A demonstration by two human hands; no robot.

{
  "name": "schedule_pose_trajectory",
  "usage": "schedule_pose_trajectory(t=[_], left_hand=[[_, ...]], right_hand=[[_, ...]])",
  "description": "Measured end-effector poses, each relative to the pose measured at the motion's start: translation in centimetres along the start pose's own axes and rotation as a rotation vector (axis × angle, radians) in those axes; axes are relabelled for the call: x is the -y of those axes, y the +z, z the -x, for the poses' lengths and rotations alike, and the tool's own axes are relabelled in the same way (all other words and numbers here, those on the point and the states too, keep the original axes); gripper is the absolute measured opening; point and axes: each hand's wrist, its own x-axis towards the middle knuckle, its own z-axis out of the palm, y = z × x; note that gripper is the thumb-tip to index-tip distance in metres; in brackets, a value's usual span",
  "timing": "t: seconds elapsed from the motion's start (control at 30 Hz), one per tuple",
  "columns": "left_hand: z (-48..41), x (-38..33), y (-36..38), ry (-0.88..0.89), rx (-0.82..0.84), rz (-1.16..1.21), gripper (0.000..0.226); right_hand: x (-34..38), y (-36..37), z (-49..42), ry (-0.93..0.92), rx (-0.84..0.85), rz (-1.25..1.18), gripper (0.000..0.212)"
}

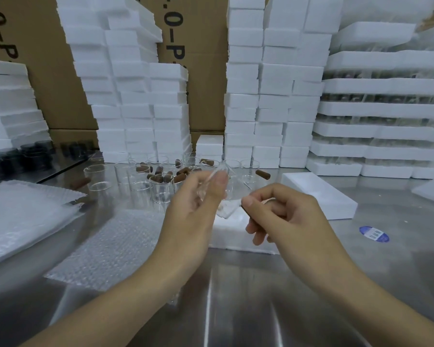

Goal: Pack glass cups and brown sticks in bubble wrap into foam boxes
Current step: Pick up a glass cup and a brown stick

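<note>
My left hand [196, 204] is shut on a clear glass cup [232, 196], held tilted just above an open white foam box [226, 237] at the table's centre. My right hand [286, 216] pinches a brown stick [247, 213] right beside the cup's lower end; fingers hide most of the stick. A loose bubble wrap sheet [110, 246] lies flat to the left of the box. Behind the hands stand several empty glass cups [140, 176] with loose brown sticks [161, 171] among them.
A foam lid [318, 194] lies to the right of the box. A pile of bubble wrap sheets [23, 216] sits at the left. Tall foam box stacks [273, 96] wall off the back. Dark cups [23, 156] stand far left. A blue sticker [373, 234] marks the steel table.
</note>
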Motion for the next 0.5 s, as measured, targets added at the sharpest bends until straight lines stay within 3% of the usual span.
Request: schedule_pose_trajectory(t=[0.1,0.2,0.3,0.37,0.5], left_hand=[[-0.5,-0.5,-0.6,0.089,0.004,-0.060,0.051],[-1.2,-0.8,-1.9,0.181,0.032,-0.185,0.046],[-2.5,-0.6,-4.2,0.243,0.016,-0.721,0.031],[-3.4,-0.1,-5.6,0.166,0.058,-1.091,0.022],[-4.0,1.5,-6.7,-0.120,0.289,-1.247,0.031]], right_hand=[[0.2,-0.1,0.0,0.056,0.132,0.075,0.022],[0.0,0.2,-0.2,0.167,0.097,-0.055,0.028],[-0.1,-0.2,-0.8,0.386,0.026,-0.220,0.035],[-0.2,-0.6,-1.3,0.477,0.007,-0.289,0.034],[-1.4,-0.9,-1.5,0.564,-0.033,-0.361,0.032]])
